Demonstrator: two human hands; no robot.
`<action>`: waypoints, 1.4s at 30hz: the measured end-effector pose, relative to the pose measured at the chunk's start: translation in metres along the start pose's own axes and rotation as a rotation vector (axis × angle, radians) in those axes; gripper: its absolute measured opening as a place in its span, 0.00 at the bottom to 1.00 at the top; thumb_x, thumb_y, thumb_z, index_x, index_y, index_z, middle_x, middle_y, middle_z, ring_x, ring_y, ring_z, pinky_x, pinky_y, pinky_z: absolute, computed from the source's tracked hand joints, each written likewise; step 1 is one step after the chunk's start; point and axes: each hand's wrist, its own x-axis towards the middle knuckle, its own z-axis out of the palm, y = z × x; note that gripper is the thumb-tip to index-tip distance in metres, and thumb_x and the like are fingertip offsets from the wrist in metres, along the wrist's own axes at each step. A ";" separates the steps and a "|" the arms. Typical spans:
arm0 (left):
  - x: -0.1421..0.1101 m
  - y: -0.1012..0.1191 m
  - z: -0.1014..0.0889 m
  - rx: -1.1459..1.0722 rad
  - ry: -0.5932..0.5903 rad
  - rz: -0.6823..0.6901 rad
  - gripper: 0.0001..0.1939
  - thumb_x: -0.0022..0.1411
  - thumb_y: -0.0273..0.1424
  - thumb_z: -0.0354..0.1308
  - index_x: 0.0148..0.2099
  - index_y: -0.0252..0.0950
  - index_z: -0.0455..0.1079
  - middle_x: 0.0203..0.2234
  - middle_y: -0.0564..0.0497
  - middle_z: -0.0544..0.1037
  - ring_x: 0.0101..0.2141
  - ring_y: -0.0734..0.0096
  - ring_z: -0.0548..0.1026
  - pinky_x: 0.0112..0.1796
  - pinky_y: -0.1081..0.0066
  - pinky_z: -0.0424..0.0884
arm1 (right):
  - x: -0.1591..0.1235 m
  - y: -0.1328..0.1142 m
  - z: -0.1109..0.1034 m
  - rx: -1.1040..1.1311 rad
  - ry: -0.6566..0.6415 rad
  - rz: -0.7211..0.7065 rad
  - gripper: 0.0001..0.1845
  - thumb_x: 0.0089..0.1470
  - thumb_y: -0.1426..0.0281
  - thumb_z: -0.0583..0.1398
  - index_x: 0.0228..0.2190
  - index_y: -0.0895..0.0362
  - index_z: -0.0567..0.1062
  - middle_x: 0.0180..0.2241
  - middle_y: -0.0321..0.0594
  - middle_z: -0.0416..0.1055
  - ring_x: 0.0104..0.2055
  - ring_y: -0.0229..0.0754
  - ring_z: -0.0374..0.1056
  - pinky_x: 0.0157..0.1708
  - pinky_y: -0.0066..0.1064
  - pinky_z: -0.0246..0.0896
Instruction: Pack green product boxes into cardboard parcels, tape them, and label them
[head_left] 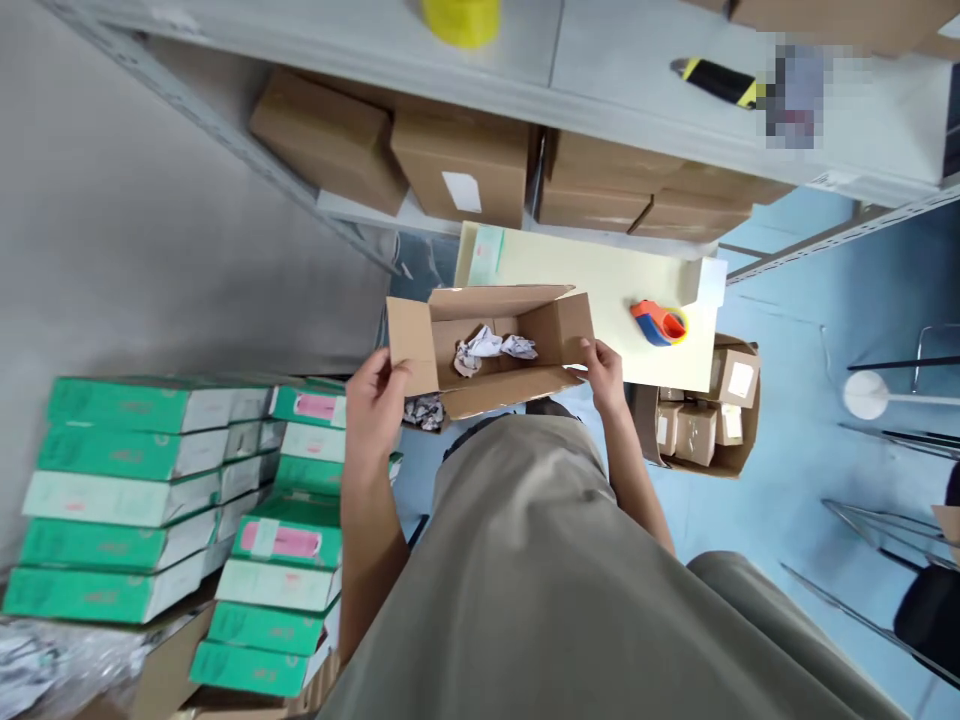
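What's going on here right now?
A person holds an open cardboard box by its end flaps, the left hand on one and the right hand on the other. The flaps stand spread, and crumpled paper lies inside. Just beyond is a pale table with an orange and blue tape dispenser on it. Green boxes are stacked at the person's left, and a large carton of smaller packages sits at the right.
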 end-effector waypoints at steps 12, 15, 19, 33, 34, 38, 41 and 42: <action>0.103 -0.035 0.174 0.123 -0.207 -0.182 0.20 0.59 0.39 0.57 0.49 0.36 0.79 0.44 0.46 0.86 0.48 0.55 0.81 0.50 0.65 0.76 | 0.064 -0.022 -0.093 -0.163 -0.002 -0.074 0.31 0.62 0.35 0.62 0.36 0.51 0.75 0.33 0.37 0.77 0.37 0.45 0.76 0.40 0.42 0.87; 0.111 -0.036 0.182 0.088 -0.206 -0.228 0.23 0.59 0.40 0.57 0.53 0.35 0.79 0.47 0.45 0.86 0.50 0.55 0.81 0.50 0.65 0.76 | 0.076 -0.016 -0.099 -0.153 0.020 -0.038 0.33 0.61 0.34 0.62 0.37 0.51 0.76 0.33 0.38 0.78 0.37 0.46 0.77 0.41 0.43 0.87; 0.118 -0.040 0.189 0.025 -0.319 -0.255 0.23 0.58 0.40 0.60 0.52 0.36 0.79 0.47 0.45 0.87 0.51 0.54 0.81 0.52 0.64 0.77 | 0.092 -0.004 -0.109 -0.200 0.095 0.006 0.34 0.58 0.33 0.63 0.38 0.52 0.77 0.37 0.43 0.81 0.38 0.48 0.78 0.41 0.46 0.86; 0.204 -0.049 0.209 0.289 -0.098 -0.199 0.45 0.56 0.44 0.77 0.65 0.23 0.66 0.68 0.20 0.69 0.74 0.28 0.60 0.72 0.40 0.56 | 0.089 -0.024 -0.105 -0.319 0.235 -0.074 0.36 0.61 0.35 0.62 0.46 0.54 0.82 0.51 0.55 0.85 0.47 0.56 0.83 0.53 0.53 0.81; 0.207 -0.050 0.213 0.266 -0.112 -0.233 0.46 0.56 0.46 0.77 0.65 0.21 0.65 0.67 0.19 0.68 0.75 0.27 0.59 0.71 0.39 0.56 | 0.087 -0.028 -0.104 -0.309 0.240 -0.072 0.36 0.61 0.35 0.62 0.46 0.54 0.81 0.51 0.55 0.85 0.48 0.57 0.83 0.53 0.53 0.81; 0.212 -0.054 0.225 0.349 -0.137 -0.307 0.41 0.53 0.40 0.76 0.62 0.23 0.66 0.63 0.16 0.72 0.71 0.24 0.66 0.65 0.39 0.65 | 0.076 -0.044 -0.099 -0.297 0.272 -0.074 0.36 0.62 0.34 0.62 0.46 0.53 0.82 0.50 0.54 0.86 0.49 0.57 0.84 0.53 0.53 0.82; 0.218 -0.058 0.220 0.568 -0.163 -0.358 0.40 0.48 0.35 0.76 0.60 0.25 0.68 0.61 0.15 0.76 0.65 0.24 0.74 0.61 0.40 0.71 | 0.069 -0.053 -0.095 -0.294 0.291 -0.084 0.35 0.63 0.35 0.61 0.45 0.53 0.82 0.48 0.52 0.86 0.49 0.56 0.84 0.53 0.51 0.82; 0.220 -0.060 0.216 0.595 -0.198 -0.341 0.38 0.49 0.35 0.76 0.59 0.26 0.69 0.59 0.18 0.79 0.63 0.25 0.77 0.59 0.41 0.73 | 0.068 -0.056 -0.094 -0.286 0.289 -0.086 0.34 0.63 0.35 0.61 0.45 0.53 0.82 0.48 0.52 0.86 0.49 0.56 0.84 0.53 0.50 0.82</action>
